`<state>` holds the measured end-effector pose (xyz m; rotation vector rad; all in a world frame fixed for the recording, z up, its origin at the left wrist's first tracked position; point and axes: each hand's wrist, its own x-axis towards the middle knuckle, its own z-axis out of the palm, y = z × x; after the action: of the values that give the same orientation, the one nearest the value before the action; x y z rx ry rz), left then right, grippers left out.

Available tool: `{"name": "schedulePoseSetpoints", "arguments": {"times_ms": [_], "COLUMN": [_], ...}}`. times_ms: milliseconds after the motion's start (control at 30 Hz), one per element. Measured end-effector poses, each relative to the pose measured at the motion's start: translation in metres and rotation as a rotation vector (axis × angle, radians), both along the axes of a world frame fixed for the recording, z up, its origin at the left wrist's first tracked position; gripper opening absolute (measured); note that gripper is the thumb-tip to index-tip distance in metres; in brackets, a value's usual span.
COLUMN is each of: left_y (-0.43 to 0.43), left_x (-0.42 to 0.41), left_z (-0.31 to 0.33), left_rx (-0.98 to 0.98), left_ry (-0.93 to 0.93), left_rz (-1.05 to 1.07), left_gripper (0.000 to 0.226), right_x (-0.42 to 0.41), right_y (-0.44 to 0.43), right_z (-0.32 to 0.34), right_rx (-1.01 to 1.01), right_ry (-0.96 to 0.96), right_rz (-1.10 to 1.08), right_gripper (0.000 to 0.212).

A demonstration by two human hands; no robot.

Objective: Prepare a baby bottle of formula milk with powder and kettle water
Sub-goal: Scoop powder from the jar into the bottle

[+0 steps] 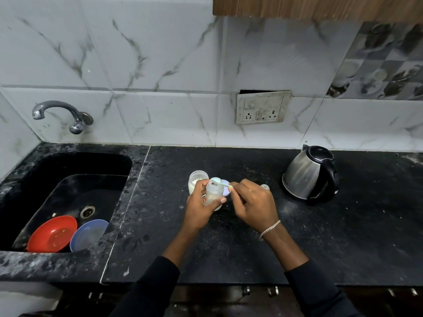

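My left hand [198,203] grips a clear baby bottle [213,192], held upright just above the black counter. In my right hand [253,202] is a pale green scoop [220,182], its bowl resting over the bottle's open mouth. Just behind the bottle stands an open clear jar of white powder [196,180]. A pale lilac lid [226,191] lies partly hidden behind the bottle. The bottle's teat cap [265,187] peeks out beyond my right hand. A steel kettle with a black handle [309,176] stands at the right.
A black sink [68,193] at the left holds a red bowl [52,234] and a blue bowl [88,234], under a wall tap [61,113]. A socket plate [262,107] sits on the tiled wall. The counter's front edge [206,282] runs below my arms.
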<state>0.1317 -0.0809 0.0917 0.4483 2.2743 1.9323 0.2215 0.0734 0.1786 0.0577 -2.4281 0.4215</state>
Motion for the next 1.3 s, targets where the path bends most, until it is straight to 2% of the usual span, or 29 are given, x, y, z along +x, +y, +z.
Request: {"name": "schedulePoseSetpoints", "arguments": {"times_ms": [433, 533, 667, 733, 867, 967, 1033, 1133, 1300], "left_y": [-0.002, -0.002, -0.004, -0.006, -0.011, -0.017, -0.022, -0.029, -0.042], "left_x": [0.001, 0.002, 0.003, 0.004, 0.007, 0.009, 0.009, 0.009, 0.012], "left_z": [-0.004, -0.005, -0.005, -0.007, -0.01, -0.011, -0.011, -0.009, -0.008], "left_rx": [-0.007, -0.011, -0.01, -0.007, 0.021, 0.042, 0.048, 0.056, 0.068], "left_ry": [-0.002, -0.002, 0.001, -0.003, -0.037, -0.053, -0.063, -0.075, -0.084], "left_rz": [0.004, -0.001, 0.004, 0.001, 0.009, 0.009, 0.021, 0.034, 0.051], "left_gripper": [0.063, 0.061, 0.06, 0.059, 0.062, 0.066, 0.064, 0.063, 0.066], "right_x": [-0.001, 0.0, 0.0, -0.002, -0.009, -0.024, -0.039, -0.068, -0.117], "right_y": [-0.003, -0.004, -0.005, -0.005, -0.006, -0.002, 0.001, 0.001, -0.007], "right_z": [-0.012, -0.011, -0.015, -0.016, -0.011, -0.012, -0.015, -0.026, -0.052], "right_rx": [-0.019, -0.022, -0.025, -0.125, -0.512, -0.804, -0.926, -1.004, -0.908], "right_ry": [0.024, 0.082, 0.018, 0.016, 0.006, -0.091, -0.173, -0.304, -0.468], "right_rz": [0.014, -0.017, 0.008, -0.011, -0.02, -0.071, -0.103, -0.148, -0.198], "right_gripper": [0.012, 0.011, 0.014, 0.015, 0.012, 0.013, 0.017, 0.018, 0.014]}}
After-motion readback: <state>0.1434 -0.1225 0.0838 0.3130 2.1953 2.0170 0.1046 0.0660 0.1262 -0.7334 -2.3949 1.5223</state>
